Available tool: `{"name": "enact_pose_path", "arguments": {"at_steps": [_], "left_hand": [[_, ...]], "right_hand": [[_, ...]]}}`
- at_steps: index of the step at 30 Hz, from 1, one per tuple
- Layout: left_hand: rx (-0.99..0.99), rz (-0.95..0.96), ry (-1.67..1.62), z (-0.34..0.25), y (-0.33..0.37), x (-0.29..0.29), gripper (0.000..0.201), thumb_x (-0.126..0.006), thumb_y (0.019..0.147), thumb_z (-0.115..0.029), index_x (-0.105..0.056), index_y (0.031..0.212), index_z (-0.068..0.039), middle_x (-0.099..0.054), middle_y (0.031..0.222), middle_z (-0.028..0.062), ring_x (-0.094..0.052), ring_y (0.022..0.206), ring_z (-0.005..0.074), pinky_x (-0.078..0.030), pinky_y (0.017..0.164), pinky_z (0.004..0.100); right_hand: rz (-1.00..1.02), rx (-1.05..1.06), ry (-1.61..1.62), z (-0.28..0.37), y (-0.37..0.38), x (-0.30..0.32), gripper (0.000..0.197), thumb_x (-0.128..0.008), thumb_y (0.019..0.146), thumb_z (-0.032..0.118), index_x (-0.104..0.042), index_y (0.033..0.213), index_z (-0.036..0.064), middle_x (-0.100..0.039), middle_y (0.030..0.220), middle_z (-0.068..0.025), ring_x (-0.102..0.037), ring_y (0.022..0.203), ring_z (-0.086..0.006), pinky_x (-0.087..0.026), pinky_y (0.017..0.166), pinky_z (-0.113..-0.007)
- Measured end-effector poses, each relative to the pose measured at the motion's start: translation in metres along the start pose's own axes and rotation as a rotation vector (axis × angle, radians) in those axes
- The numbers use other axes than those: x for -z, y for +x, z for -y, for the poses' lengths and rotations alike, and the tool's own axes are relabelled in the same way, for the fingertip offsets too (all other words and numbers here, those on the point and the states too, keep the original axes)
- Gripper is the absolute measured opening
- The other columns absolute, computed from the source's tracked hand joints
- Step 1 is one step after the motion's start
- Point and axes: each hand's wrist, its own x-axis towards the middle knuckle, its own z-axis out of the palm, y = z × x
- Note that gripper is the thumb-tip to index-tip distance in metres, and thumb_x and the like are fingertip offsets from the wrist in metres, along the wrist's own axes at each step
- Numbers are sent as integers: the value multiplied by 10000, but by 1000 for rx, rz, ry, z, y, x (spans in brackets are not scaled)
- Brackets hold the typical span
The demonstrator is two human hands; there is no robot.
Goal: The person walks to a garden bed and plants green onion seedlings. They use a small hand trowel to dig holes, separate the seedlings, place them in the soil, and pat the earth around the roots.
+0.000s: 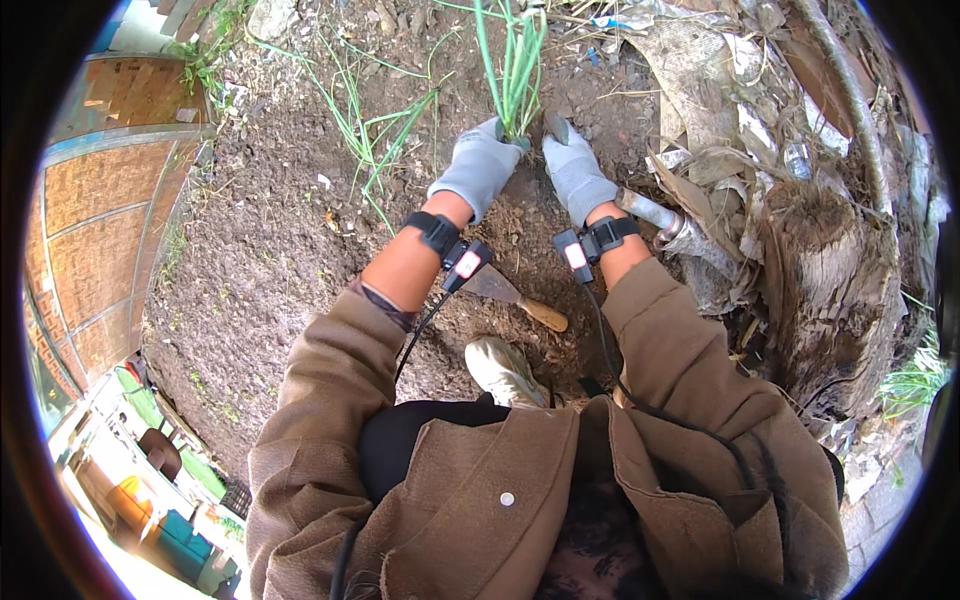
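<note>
At the far left runs a curved brick edging (95, 200), and beside it lies a bed of bare brown soil (260, 250) with thin green shoots (365, 130) trailing across it.

The left hand (478, 165), in a grey glove, rests on the soil with its fingers pressed against the left side of a green plant (515, 70) at its base. The fingers look closed around the stems, though the exact hold is hidden by the glove. A black strap with a small device (445, 240) sits on that wrist, and a cable runs down from it along the forearm.

The plant stands upright in the soil, between the 2 hands, in the upper middle of the view.

The right hand (578, 172), also gloved in grey, presses against the right side of the plant base, fingers curled in close; a second wrist device (590, 245) is strapped on.

Below the hands a trowel (510, 295) with a wooden handle lies on the soil, untouched, just above a pale shoe (505, 370).

To the right lie a grey pipe (650, 212), dry leaves (720, 90) and a rough stump (825, 290).
</note>
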Motion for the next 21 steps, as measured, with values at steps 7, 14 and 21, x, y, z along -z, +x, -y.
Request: {"name": "enact_pose_path", "arguments": {"at_steps": [7,14,21], "left_hand": [[-20,-63,-52,14,2,-24,334,-714,887,-165,-660,1195,-47,-740,977,124,-670,829,221,-514,775,348],[1,-70,-91,16,2,-28,300,-717,890,-166,-676,1159,-40,-738,919,112,-650,781,174,-513,737,329],[-159,-41,298,12,-1,-16,278,-749,831,-221,-718,1100,-158,-667,1225,133,-646,1016,274,-507,857,405]], "right_hand": [[-153,216,-278,1,-34,6,418,-574,925,150,-569,1339,91,-640,1238,-221,-628,1111,-381,-498,954,-433],[-209,473,-538,-4,-59,12,430,-661,850,137,-592,1269,66,-587,1283,-204,-542,1219,-405,-443,1042,-483],[-589,379,-832,8,-29,5,608,-689,826,283,-505,1376,98,-409,1456,-161,-313,1401,-406,-277,1130,-592]]}}
